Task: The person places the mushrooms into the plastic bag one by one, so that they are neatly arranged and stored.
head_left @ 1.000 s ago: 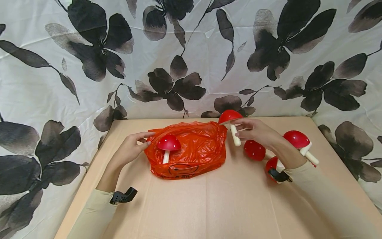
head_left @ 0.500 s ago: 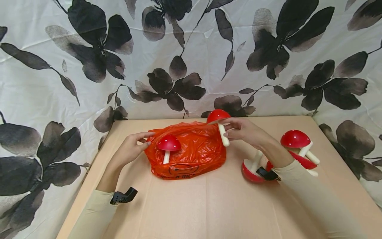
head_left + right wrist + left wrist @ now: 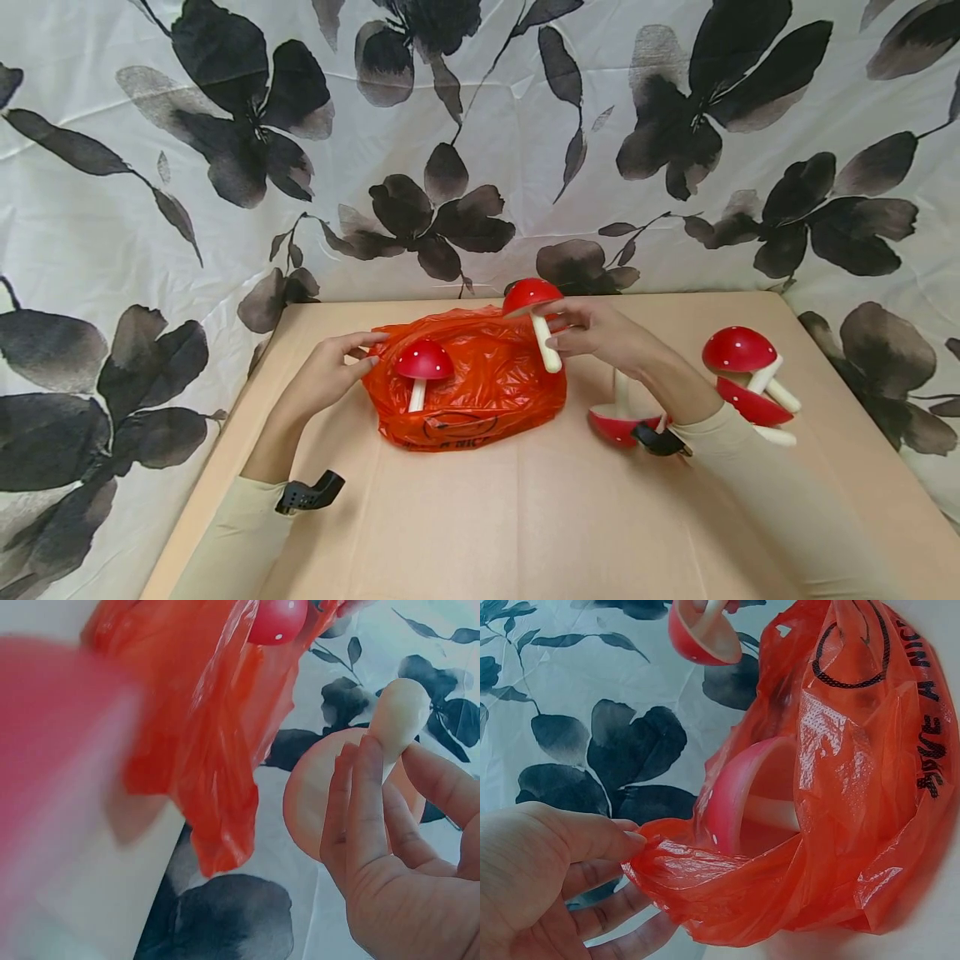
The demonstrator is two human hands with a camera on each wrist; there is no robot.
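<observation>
Pinching the edge of the red bag is the left hand; inside, one mushroom is resting. The right hand is pinching the stem of a second mushroom near the bag's right end. Other mushrooms are lying on the bench.

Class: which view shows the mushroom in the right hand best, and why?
The head view: the held mushroom shows its red cap and pale stem, little hidden by the right hand. The left wrist view cuts it off at the top edge; the right wrist view shows stem end and cap underside, partly behind fingers.
</observation>
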